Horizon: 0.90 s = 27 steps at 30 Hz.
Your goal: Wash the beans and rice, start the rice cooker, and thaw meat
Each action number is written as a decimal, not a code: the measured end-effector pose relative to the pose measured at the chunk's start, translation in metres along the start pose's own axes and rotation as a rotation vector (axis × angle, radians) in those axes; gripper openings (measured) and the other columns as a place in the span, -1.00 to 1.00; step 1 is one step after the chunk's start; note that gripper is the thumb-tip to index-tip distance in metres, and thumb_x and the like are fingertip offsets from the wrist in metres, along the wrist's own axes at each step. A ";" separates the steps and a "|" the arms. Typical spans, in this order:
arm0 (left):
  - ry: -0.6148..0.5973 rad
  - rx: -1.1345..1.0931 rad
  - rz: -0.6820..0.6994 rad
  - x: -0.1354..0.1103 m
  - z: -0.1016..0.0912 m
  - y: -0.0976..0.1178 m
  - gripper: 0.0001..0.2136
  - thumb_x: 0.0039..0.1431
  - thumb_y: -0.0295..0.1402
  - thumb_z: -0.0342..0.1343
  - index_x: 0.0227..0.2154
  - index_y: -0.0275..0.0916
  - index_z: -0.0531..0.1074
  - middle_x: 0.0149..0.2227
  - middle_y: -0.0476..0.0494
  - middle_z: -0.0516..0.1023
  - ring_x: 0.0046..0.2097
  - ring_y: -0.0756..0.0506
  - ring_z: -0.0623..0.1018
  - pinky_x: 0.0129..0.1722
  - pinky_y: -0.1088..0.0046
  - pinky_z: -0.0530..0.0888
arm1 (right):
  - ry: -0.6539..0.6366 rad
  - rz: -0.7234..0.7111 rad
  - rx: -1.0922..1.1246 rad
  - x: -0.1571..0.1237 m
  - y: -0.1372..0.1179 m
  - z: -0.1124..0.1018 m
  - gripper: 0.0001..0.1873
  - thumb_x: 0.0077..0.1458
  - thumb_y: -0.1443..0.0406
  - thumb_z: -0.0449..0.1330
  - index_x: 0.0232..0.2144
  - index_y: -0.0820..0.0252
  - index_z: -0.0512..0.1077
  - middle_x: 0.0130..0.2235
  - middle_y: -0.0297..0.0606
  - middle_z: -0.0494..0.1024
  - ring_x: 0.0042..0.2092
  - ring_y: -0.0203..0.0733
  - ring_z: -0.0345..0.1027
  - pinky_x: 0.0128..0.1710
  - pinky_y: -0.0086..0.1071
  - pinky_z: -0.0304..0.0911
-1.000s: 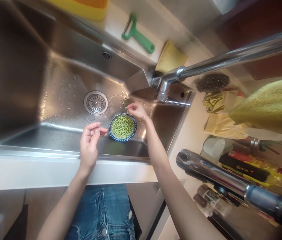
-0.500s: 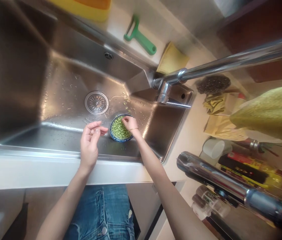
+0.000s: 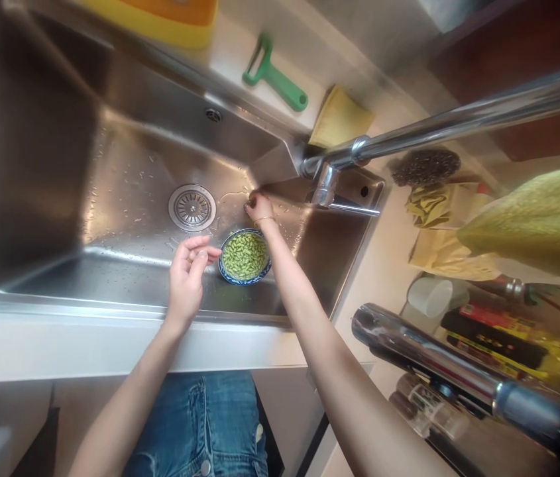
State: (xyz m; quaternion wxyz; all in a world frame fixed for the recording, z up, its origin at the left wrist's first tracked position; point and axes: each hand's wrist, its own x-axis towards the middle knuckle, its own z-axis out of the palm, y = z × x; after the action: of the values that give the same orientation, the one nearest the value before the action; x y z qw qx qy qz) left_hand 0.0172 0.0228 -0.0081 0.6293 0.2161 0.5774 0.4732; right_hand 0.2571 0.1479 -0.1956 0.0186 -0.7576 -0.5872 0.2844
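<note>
A bowl with a blue-and-white patterned rim (image 3: 244, 281) stands on the sink floor, filled with small green pieces (image 3: 244, 257) that look like beans or seeds. My left hand (image 3: 186, 285) hovers at the bowl's left side, fingers stretched and slightly bent, thumb near them, nothing visible in it. Just beyond the bowl, my right hand (image 3: 260, 209) is low over the sink floor with its fingertips pinched together. What they hold, if anything, is too small to make out. The right forearm passes along the bowl's right edge.
The steel sink (image 3: 130, 179) has a round drain (image 3: 192, 208) left of the bowl. A chrome faucet (image 3: 327, 182) rises at the right. Behind lie a green peeler (image 3: 280, 79) and a yellow sponge cloth (image 3: 340, 118). A dark scouring pad (image 3: 426, 167) is right of the faucet.
My right hand has moved out of the bowl to the sink floor behind it, where small loose pieces lay. My left hand has shifted slightly right, closer to the bowl.
</note>
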 end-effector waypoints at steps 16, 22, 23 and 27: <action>-0.048 -0.008 -0.057 0.038 0.020 -0.027 -0.82 0.12 -0.32 0.10 -0.22 -0.23 0.42 -0.37 -0.09 0.59 -0.29 -0.06 0.59 -0.15 0.33 0.50 | -0.463 0.130 0.734 -0.087 0.013 -0.062 -0.90 -0.12 0.32 0.28 -0.44 0.17 0.45 -0.39 -0.32 0.59 -0.36 -0.25 0.48 -0.28 -0.36 0.43; -0.034 0.006 -0.087 0.036 0.016 -0.033 -0.78 0.10 -0.27 0.12 -0.21 -0.25 0.42 -0.37 -0.10 0.59 -0.29 -0.06 0.58 -0.16 0.33 0.49 | -0.221 0.043 0.468 -0.102 0.023 -0.048 -0.80 0.02 0.29 0.22 -0.26 0.15 0.56 -0.13 -0.20 0.64 -0.10 -0.14 0.52 0.03 -0.20 0.38; -0.032 0.007 -0.087 0.035 0.015 -0.034 -0.78 0.10 -0.27 0.12 -0.21 -0.25 0.42 -0.37 -0.10 0.58 -0.29 -0.06 0.58 -0.16 0.34 0.49 | -0.112 0.047 0.400 -0.092 0.024 -0.043 -0.79 0.03 0.30 0.20 -0.24 0.15 0.54 -0.12 -0.18 0.63 -0.10 -0.13 0.51 0.03 -0.20 0.37; -0.031 0.021 -0.094 0.033 0.013 -0.035 -0.77 0.10 -0.27 0.13 -0.21 -0.24 0.42 -0.37 -0.10 0.58 -0.28 -0.07 0.57 -0.16 0.35 0.49 | -0.064 0.048 0.124 -0.049 0.028 -0.022 -0.75 -0.08 0.36 0.25 -0.25 0.20 0.49 -0.17 -0.16 0.61 -0.17 -0.10 0.46 -0.06 -0.22 0.37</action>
State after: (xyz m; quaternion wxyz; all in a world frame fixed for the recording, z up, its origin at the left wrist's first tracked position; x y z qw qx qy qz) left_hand 0.0380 0.0384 -0.0511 0.6575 0.2028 0.5819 0.4336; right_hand 0.2848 0.1019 -0.1672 0.0398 -0.7594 -0.5503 0.3448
